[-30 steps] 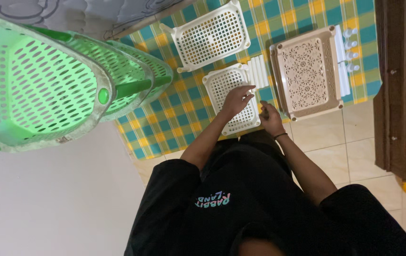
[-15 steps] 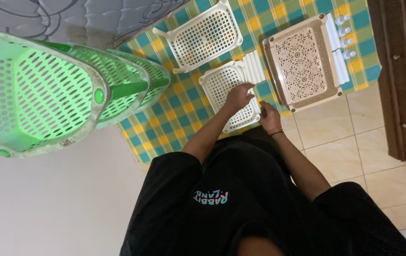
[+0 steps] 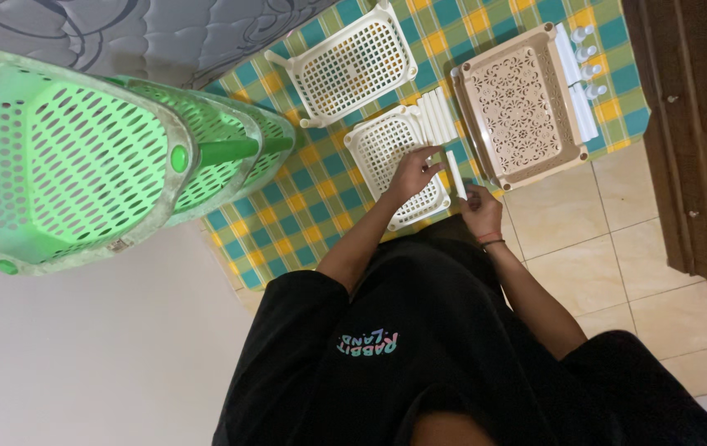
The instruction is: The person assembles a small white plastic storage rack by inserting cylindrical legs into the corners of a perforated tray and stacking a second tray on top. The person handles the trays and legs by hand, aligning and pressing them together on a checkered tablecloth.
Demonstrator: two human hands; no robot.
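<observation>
White tube (image 3: 455, 174) pinched between left hand (image 3: 413, 172), right hand (image 3: 480, 211).

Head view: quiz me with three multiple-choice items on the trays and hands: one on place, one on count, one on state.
1. Where is the left hand?
A. On the near white perforated tray
B. On the green rack
C. On the tiled floor

2. How many white perforated trays lie on the checked cloth?
A. One
B. Two
C. Four

3. What state is the beige tray in?
A. Piled with clothes
B. Stacked on a white tray
C. Empty

Answers:
1 A: the left hand lies over the near white perforated tray.
2 B: a far white tray lies beyond the near one on the checked cloth.
3 C: the beige tray shows its bare patterned bottom.
</observation>
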